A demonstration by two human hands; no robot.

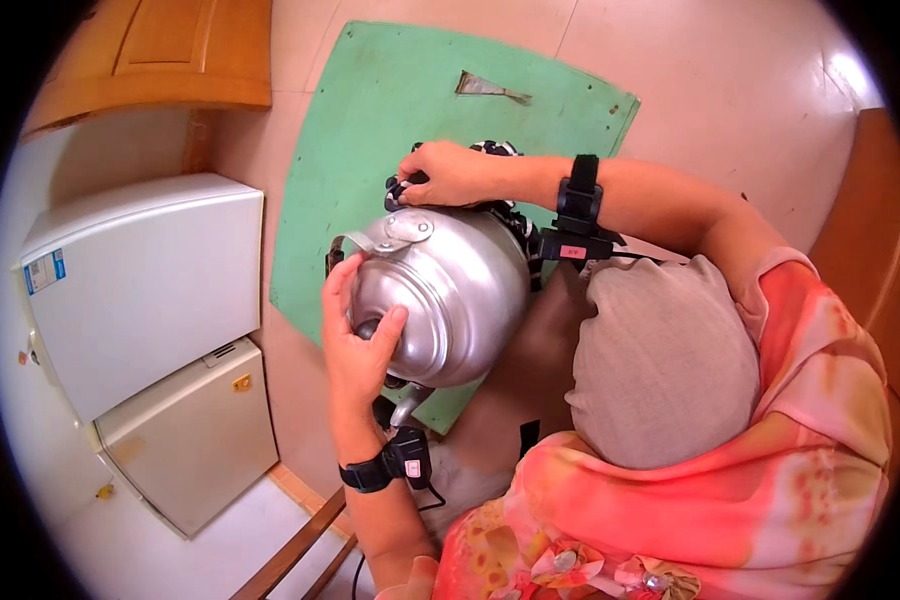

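A silver metal kettle (470, 280) is tilted so that its round lid faces left, over the near part of a green board (370, 110). Its spout (410, 405) points toward me, below the body. My left hand (360, 340) grips the kettle at the lid side, thumb across the lid and fingers beside the handle (355, 240); the lid's dark knob is partly covered. At the kettle's far side, my right hand (455, 172) has its fingers closed on a black-and-white cloth (515, 222), which lies against the metal. Part of the cloth is hidden behind the kettle.
To the left stands a white two-door refrigerator (150, 290), below a wooden cabinet (190, 50). Brown wooden furniture (860, 230) is at the right edge. The green board has a slot-like opening, and pale floor tiles surround it. Both wrists wear black straps with small boxes.
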